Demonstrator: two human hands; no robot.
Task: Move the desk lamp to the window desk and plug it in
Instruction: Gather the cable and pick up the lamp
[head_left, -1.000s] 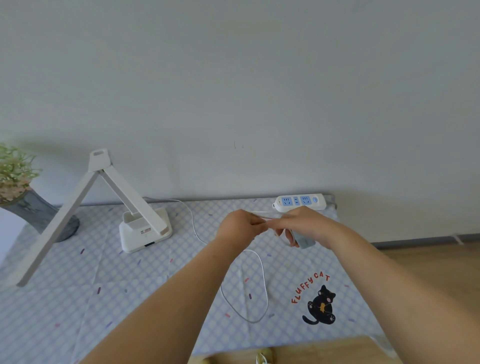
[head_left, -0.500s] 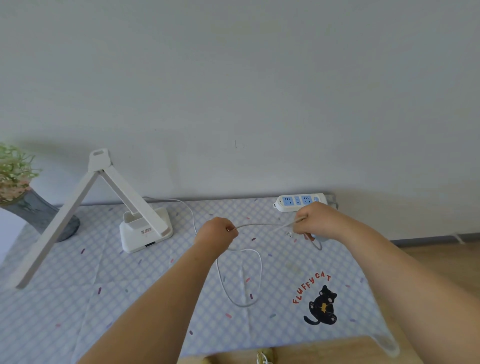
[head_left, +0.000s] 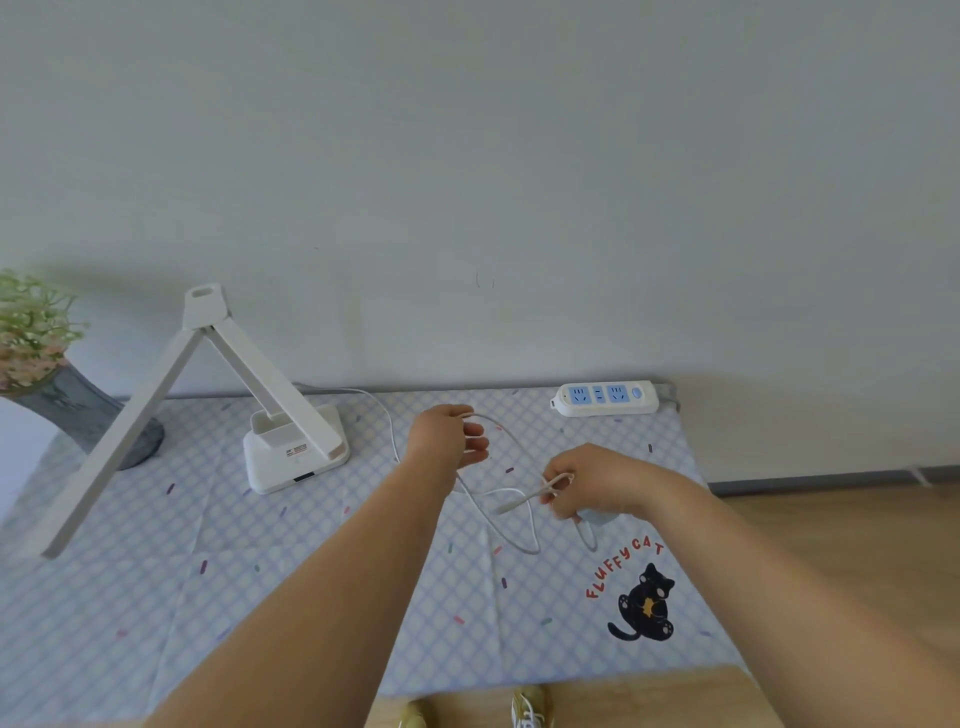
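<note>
— Where's the desk lamp (head_left: 293, 441) standing?

— On the worktop (head_left: 130, 597), far left part, close to the wall (head_left: 467, 156). Its white base sits flat on the checked cloth (head_left: 311, 571), the arm is folded into a peak, and the long head slopes down to the left.

— And its cord (head_left: 519, 503)?

— It leaves the back of the base, curves right along the cloth and rises into the person's hands, with a slack loop lying on the cloth between them.

— How do the hands look?

— The left hand (head_left: 449, 439) is loose, fingers spread and nearly straight, and the cord runs over the top of them. The right hand (head_left: 587, 486) has its fingertips closed on a small bend of the cord near its end, and a stiff end piece pokes out to the left. A pale blue block (head_left: 597, 516) shows under that palm; I can't tell what it is.

— Is the socket close by?

— The power strip (head_left: 605, 399) lies at the back right edge of the worktop, beyond the right hand and apart from it.

— Anything else around?

— A grey vase (head_left: 83, 415) of greenery behind the lamp head, a black cat print (head_left: 644, 603) on the cloth's near right corner, wooden floor (head_left: 831, 545) to the right, and shoes (head_left: 527, 706) at the near edge.
</note>
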